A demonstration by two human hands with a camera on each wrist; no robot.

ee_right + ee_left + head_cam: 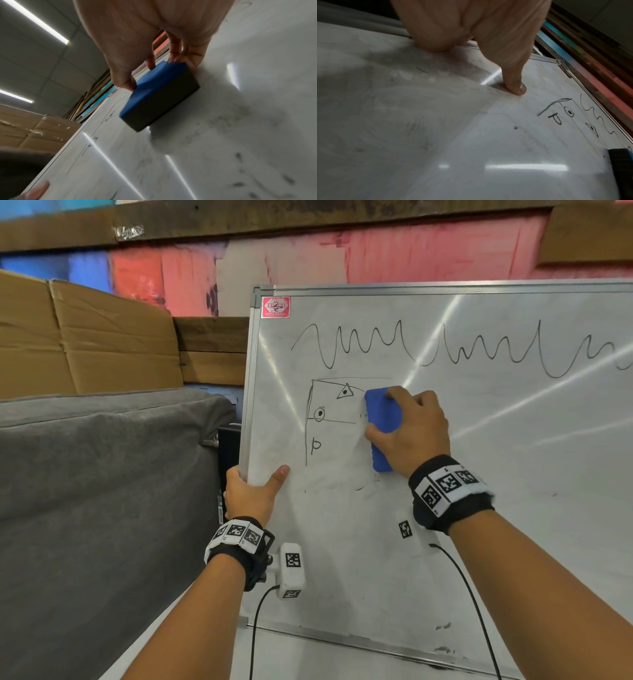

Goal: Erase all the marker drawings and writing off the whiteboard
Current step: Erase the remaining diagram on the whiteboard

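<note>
The whiteboard leans upright with a black wavy line across its top. Below it sits a box sketch with a dotted triangle, a dotted circle and a letter P. My right hand grips a blue eraser and presses its dark felt side flat on the board, just right of the sketch. My left hand grips the board's left frame, thumb lying on the white surface. Grey smudges cover the wiped area.
A grey padded cover lies to the left of the board, with cardboard boxes behind it. A red brand sticker marks the board's top left corner. Painted wooden planks form the wall behind.
</note>
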